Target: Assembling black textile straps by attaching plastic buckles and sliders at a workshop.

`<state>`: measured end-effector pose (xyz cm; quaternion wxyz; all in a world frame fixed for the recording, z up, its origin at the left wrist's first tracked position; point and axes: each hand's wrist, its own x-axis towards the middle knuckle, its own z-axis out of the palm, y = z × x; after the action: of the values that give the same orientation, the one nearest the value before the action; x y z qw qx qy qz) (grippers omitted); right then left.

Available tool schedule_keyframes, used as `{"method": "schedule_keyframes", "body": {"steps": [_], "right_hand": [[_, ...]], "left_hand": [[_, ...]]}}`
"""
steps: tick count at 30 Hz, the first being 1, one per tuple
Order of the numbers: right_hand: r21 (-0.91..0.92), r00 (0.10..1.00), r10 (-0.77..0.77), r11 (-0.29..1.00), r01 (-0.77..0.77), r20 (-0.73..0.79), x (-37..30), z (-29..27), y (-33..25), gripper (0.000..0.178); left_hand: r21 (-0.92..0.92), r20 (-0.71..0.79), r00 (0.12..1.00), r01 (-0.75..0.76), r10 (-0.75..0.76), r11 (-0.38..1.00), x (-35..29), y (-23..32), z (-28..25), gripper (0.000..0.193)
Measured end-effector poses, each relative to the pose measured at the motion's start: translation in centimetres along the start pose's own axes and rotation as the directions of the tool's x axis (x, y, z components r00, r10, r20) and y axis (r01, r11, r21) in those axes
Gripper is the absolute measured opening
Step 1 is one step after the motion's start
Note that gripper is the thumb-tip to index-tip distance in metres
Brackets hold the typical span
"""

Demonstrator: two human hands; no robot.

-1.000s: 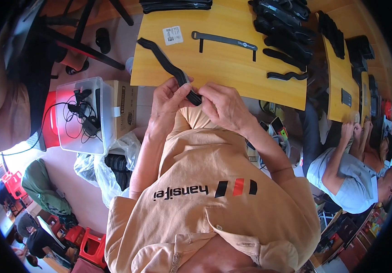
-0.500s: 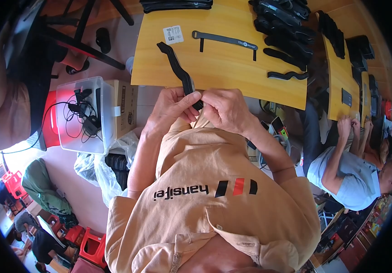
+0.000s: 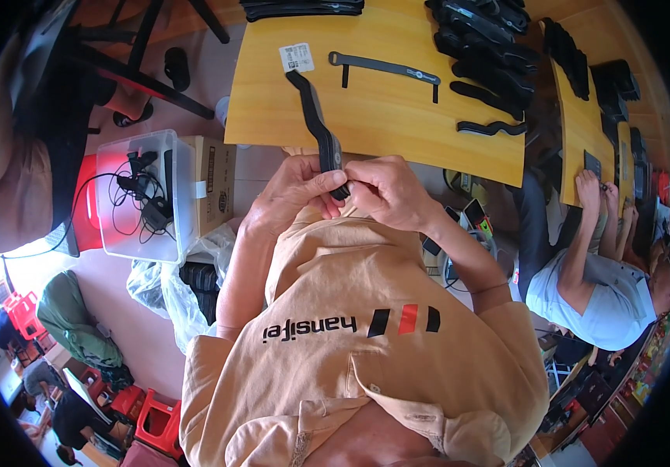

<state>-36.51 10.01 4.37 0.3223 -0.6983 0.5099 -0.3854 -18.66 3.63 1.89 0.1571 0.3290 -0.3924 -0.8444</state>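
A bundle of black straps (image 3: 319, 132), layered and slightly wavy, runs from the table's near edge down to my lap. My left hand (image 3: 292, 187) is closed round its near part, thumb pressed on top. My right hand (image 3: 392, 191) is closed in a pinch at the bundle's near end, its fingertips partly hidden. The bundle's far end lies on the yellow table (image 3: 272, 117), just below a white printed label (image 3: 297, 57). Farther right on the table a grey strap (image 3: 381, 68) with a loop end lies flat, two short black strips beneath it.
Piles of black straps (image 3: 490, 58) cover the table's right side, with a wavy strap (image 3: 492, 129) nearer. More lie stacked at the far edge (image 3: 301, 8). Left of me stand a clear bin (image 3: 138, 253) of cables and a cardboard box (image 3: 214, 183). A co-worker (image 3: 592, 296) sits at the right.
The strap bundle has shifted slightly right and toward me, its far end swinging to beneath the label. Both hands keep their grip. The co-worker's hands at right have moved farther over their table.
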Motion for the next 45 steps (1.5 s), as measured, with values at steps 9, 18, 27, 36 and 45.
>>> {"method": "schedule_keyframes", "body": {"steps": [9,18,27,36,45], "right_hand": [[0.700,0.820,0.347,0.429,-0.571,0.456,-0.3,-1.4,0.1,0.016],[0.467,0.947,0.288,0.824,-0.321,0.143,0.0,-2.5,0.0,0.023],[0.351,0.931,0.028,0.922,-0.165,0.363,0.2,-1.6,0.6,0.019],[0.785,0.851,0.216,0.328,-0.526,0.480,-0.9,-1.3,-0.5,0.026],[0.877,0.687,0.546,-0.316,-0.361,0.480,-0.8,-2.0,-0.7,0.030]], "left_hand": [[-0.159,0.269,0.963,0.028,0.016,0.987,-0.6,0.0,0.0,0.023],[-0.162,0.033,0.999,-0.001,0.006,0.987,-0.3,0.2,0.0,0.023],[0.001,0.167,0.983,0.076,-0.075,0.997,-0.4,0.5,0.3,0.027],[-0.171,0.224,0.974,0.007,0.032,0.985,-1.3,-0.1,1.4,0.027],[-0.243,0.074,0.997,-0.014,0.032,0.970,-1.9,-0.6,2.2,0.023]]}}
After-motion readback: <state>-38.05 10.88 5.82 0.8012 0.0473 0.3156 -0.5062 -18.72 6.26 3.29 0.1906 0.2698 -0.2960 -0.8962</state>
